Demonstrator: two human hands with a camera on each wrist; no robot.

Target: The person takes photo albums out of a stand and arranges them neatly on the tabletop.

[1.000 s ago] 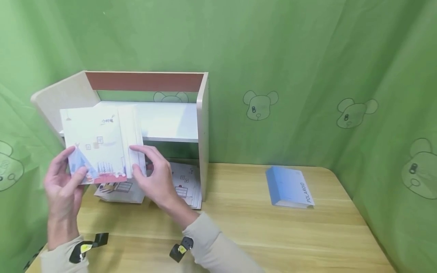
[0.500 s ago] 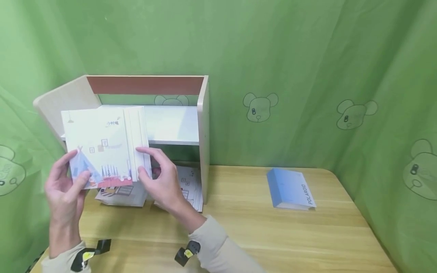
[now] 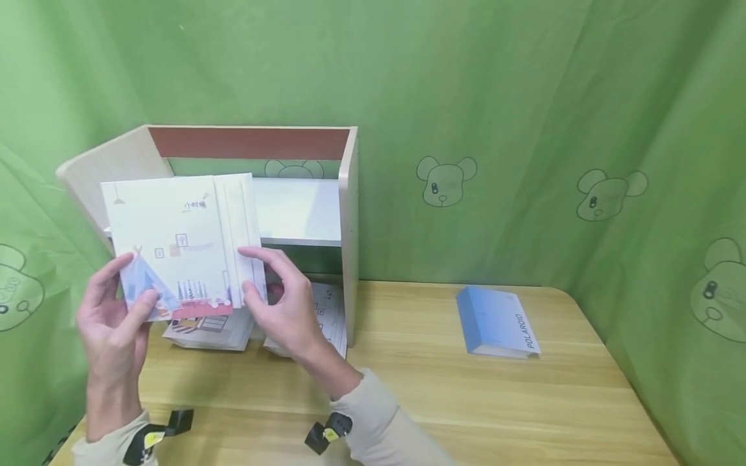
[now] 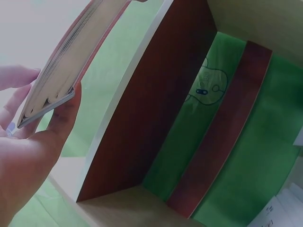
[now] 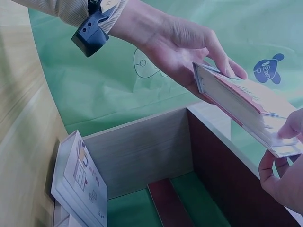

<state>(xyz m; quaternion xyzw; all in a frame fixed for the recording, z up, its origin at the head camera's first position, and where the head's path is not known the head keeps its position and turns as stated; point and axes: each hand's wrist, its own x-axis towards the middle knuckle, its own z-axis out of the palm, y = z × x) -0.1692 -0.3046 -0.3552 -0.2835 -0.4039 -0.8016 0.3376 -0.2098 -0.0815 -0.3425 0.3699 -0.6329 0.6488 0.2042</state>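
Nearest are the beige sleeves (image 3: 390, 421), finely ribbed cloth, each with a black clip (image 3: 329, 432) bearing a yellow patch at the cuff. Just beyond, held up in front of the shelf unit (image 3: 348, 239) and clear of the worktop (image 3: 443, 395), is a thick, squarish pale book (image 3: 169, 220). Its smooth cover carries a blue tent, a red band and small frames; white layers step out along the right side, and the left wrist view shows cream pages between thin reddish boards. The left hand (image 3: 116, 317) grips the left side, thumb laid on the cover, other fingers curled round the edge. The right hand (image 3: 285, 304) pinches the stepped layers opposite, thumb and forefinger a little apart, more fingers bent beneath. Below spreads the worktop, yellowish and wood-grained, with a rounded far corner. On its right lies a thick, oblong blue book (image 3: 498, 323) lettered POLAROID. To the left, the shelf unit joins pale wood-grained side panels, a smooth white shelf (image 3: 297, 210) and a red-brown rail (image 3: 250, 142); in its lower part lie picture books (image 3: 224, 336), partly hidden. Behind everything hangs a creased green curtain (image 3: 524, 97) printed with outlined animal heads (image 3: 443, 184).
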